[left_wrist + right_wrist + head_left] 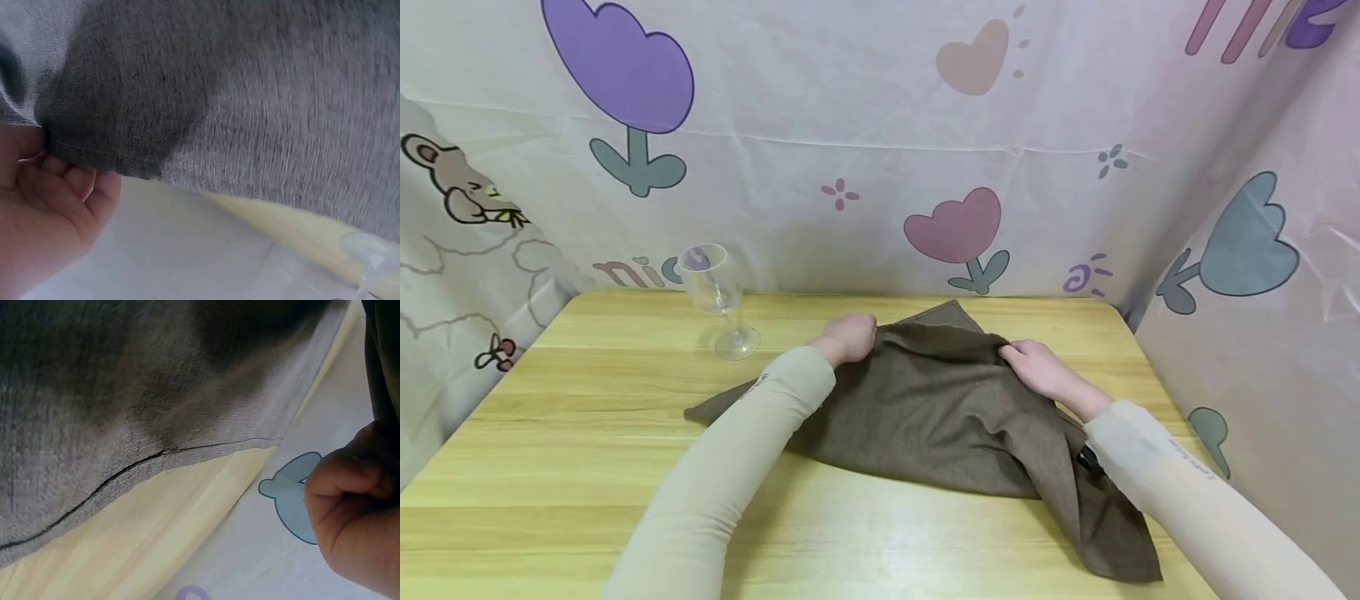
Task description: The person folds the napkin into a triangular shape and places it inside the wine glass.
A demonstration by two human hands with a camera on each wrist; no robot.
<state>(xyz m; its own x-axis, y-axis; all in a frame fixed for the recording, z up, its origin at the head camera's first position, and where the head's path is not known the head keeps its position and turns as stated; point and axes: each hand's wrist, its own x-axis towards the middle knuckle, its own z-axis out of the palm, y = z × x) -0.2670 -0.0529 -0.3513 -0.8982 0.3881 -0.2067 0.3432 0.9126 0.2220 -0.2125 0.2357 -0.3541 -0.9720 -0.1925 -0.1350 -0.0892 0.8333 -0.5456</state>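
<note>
Wineglass (713, 290) upright near brown cloth (917, 417)

Backdrop (850, 75), lower left: lettering (632, 272) in rounded lowercase, "nic" legible, the i dotted with a heart; anything following is unclear.
Backdrop, upper right: large lettering (1243, 29) in pink, tan and purple, cut by the top edge; final character resembles "e", word not legible.
Left sleeve (700, 492), forearm: small dark print (763, 379), illegible.
Right sleeve (1232, 508), forearm: small grey print (1192, 458), illegible.
Both wrist views: no readable text.
</note>
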